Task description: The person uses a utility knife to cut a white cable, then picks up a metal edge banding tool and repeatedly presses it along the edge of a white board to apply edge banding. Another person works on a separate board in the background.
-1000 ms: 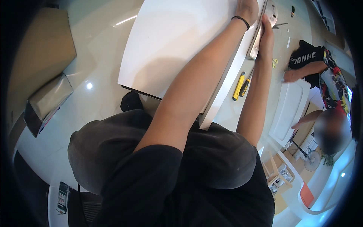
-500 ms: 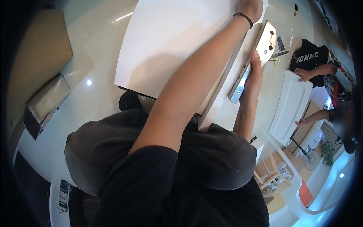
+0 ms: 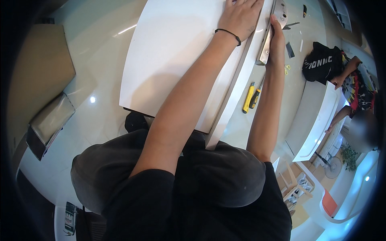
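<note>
My left hand (image 3: pixel 240 19), a dark band at its wrist, lies with fingers stretched out on the upper right part of a white furniture piece (image 3: pixel 173 44). The top of the picture cuts off its fingertips. Beyond the piece's raised right edge (image 3: pixel 237 82), my right hand (image 3: pixel 276 40) is closed on a long metal bracket (image 3: pixel 264 50). That bracket has a rounded, drilled plate at its far end and runs alongside the edge. Its contact with the edge is hard to make out. The near end of the white piece is by my knees.
On the floor right of the piece lie a yellow utility knife (image 3: pixel 248 97), a screwdriver (image 3: pixel 255 99), yellow-handled scissors (image 3: pixel 287 69) and a dark flat piece (image 3: pixel 290 50). Farther right, another person holds a white panelled box (image 3: pixel 311 116). Brown cardboard (image 3: pixel 44 68) stands at left.
My left hand has shifted left and nearer along the white piece. My right hand and the metal bracket have moved farther away. The utility knife and screwdriver now show. The other person's box has tilted.
</note>
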The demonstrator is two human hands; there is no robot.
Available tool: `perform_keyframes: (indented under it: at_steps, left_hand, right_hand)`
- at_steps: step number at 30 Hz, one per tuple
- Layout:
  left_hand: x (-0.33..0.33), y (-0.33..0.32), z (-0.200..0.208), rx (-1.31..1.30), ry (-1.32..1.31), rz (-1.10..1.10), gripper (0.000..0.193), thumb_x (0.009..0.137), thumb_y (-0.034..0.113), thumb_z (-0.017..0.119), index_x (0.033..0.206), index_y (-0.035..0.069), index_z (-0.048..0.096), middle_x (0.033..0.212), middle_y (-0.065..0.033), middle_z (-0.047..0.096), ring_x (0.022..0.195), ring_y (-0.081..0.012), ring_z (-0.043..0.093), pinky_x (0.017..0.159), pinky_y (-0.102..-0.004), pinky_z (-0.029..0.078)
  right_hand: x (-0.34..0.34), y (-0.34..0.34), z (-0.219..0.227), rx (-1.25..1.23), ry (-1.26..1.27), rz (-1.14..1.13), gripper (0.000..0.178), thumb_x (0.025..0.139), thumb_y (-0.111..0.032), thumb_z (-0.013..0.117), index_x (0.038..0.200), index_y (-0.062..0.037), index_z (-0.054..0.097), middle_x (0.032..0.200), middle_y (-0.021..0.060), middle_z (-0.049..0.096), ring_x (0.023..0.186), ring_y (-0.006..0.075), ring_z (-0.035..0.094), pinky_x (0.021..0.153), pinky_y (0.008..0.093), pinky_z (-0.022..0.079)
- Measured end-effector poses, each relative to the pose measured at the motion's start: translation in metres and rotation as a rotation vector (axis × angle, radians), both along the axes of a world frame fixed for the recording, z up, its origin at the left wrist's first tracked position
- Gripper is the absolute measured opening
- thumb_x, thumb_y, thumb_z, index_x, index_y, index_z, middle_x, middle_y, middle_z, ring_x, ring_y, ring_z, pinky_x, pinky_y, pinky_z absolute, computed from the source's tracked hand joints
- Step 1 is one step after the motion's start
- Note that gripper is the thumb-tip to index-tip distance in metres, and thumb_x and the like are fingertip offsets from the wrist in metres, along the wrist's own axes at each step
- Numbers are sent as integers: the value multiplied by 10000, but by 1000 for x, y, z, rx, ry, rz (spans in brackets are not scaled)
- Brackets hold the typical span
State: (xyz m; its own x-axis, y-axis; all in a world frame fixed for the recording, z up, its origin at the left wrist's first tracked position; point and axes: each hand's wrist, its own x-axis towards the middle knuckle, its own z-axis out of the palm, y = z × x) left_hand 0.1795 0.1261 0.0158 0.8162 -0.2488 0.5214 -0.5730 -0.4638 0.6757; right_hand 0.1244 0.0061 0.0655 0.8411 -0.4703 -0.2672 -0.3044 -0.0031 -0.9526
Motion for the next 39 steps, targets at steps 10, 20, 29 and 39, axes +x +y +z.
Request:
perform_keyframes:
  at_steps: [10,20,29,39]
  left_hand:
    - [3,-3,-7,69,27,-20,469,1035,133,401,1473,-13,483,1482,-164,563,1431,-294,461,1123,-490,362]
    - [-1,-1,0,25,92,-66,466,1070,201,353,1466,-5,487,1475,-163,569,1442,-311,444,1155,-499,328]
    - [-4,-1,-7,13,9,-31,471,1024,146,402,1456,-21,489,1436,-189,591,1412,-324,476,1124,-491,350]
    - [1,-4,-6,27,9,-8,438,1033,150,381,1413,-12,528,1395,-180,624,1392,-322,495,1104,-495,369]
  right_hand:
    - [-40,48,22,-232,5,11,753,995,-488,603,1465,71,419,1394,188,551,1295,256,511,1128,345,339]
    - [-153,104,34,-127,32,-11,808,1010,-458,608,1548,50,282,1500,215,451,1402,280,417,1181,384,295]
    - [-66,69,33,-246,46,-47,820,983,-513,608,1460,111,374,1449,236,496,1357,313,467,1186,390,286]
    - [-119,89,27,-161,8,-34,820,984,-457,637,1526,66,314,1524,219,424,1439,307,372,1213,394,230]
